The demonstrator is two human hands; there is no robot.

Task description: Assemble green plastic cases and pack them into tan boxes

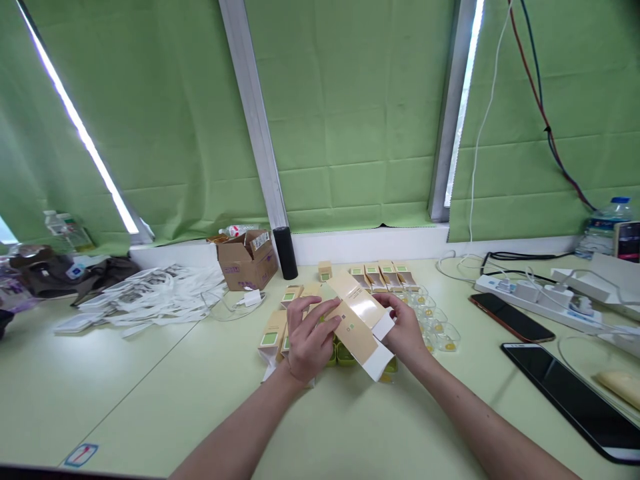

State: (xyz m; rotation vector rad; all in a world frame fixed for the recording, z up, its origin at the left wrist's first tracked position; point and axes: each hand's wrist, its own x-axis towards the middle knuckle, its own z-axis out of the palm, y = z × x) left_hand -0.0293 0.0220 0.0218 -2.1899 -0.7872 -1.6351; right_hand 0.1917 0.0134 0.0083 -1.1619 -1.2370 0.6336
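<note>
Handling of an opened carton (353,320) is the step in hand, apparently squaring or opening out its walls. The carton is held above the table (210,413), tilted, its white flaps extended toward 4 and 5 o'clock; clock positions are taken from the carton, with 12 pointing away from the person. The right hand (405,330), at 3 o'clock, grips the edge near the flaps. The left hand (310,341), at 9 o'clock, has its fingers fanned, with tips against the opposite edge; whether they close on the board cannot be told. In judgement, the next move calls for steady support from the right hand, light pressure on the creases and flaps kept clear of the opening. Green containers (345,355) lie under the carton, toward 6 o'clock. Clear plastic shells (443,330) with yellow contents lie at 3 o'clock, beyond the right hand. Further cartons stand at 9 o'clock (273,333), and a row (373,275) sits at 1 o'clock. The carton conceals most of the green containers, so their number and contents are unclear. The right fingertips behind the board are hidden. Glare crosses the upper panel, and the print is too small to read. Both forearms are cut off at the lower edge.
</note>
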